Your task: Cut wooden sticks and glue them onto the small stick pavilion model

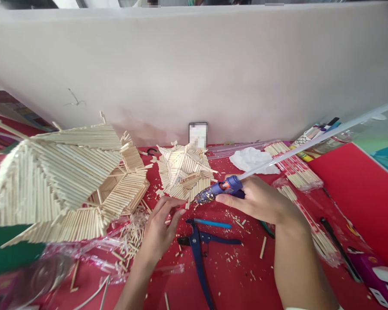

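My right hand (261, 200) is wrapped round a blue glue gun (213, 191) whose nozzle points left and down. A long translucent glue stick (297, 146) runs out of its back toward the upper right. The nozzle is close to the fingertips of my left hand (161, 221). Thumb and forefinger there are pinched at a short piece of wooden stick (188, 204), by the near edge of a small pointed roof model (181, 168) built of wooden sticks. Blue-handled cutters (197, 254) lie below the hands, beside a light blue pen-like stick (213, 223).
A larger stick-built roofed model (67, 168) stands at left. Cut stick pieces (132, 237) are heaped on plastic wrap. A phone (198, 134) leans on the white wall. Packs of chopsticks (294, 165), crumpled tissue (252, 160) and a red board (358, 198) are at right.
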A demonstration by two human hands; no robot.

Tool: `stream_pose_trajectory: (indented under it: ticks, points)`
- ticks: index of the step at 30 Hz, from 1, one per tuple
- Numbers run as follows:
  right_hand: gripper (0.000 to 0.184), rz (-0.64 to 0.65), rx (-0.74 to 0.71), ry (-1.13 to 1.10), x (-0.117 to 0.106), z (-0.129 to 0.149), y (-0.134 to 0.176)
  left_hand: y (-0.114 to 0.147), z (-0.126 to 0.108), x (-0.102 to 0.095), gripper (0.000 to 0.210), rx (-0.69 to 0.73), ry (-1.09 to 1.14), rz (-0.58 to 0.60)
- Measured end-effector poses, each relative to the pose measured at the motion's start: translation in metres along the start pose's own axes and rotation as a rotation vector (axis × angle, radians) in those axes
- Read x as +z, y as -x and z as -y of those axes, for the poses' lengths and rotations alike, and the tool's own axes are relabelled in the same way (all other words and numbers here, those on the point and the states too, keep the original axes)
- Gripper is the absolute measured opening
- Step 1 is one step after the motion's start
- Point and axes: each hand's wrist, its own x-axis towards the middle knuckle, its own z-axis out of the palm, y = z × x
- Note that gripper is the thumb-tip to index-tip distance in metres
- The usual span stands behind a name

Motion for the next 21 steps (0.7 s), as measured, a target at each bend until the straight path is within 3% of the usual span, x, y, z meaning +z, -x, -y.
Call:
stream_pose_trajectory:
  ticks: [11,18,21]
  points:
    - [0.047,0.026,-0.012,-0.031,0.0,0.0,0.0,0.001,0.0,0.0,0.014,-0.034,0.004,0.016]
    - [0.044,0.118,-0.058,-0.077,-0.004,-0.003,-0.001,0.006,0.005,-0.015,0.017,-0.064,-0.043,-0.043]
    - [0.043,0.236,-0.1,-0.099,-0.005,-0.008,0.003,0.009,0.011,-0.026,0.017,-0.049,-0.095,-0.048]
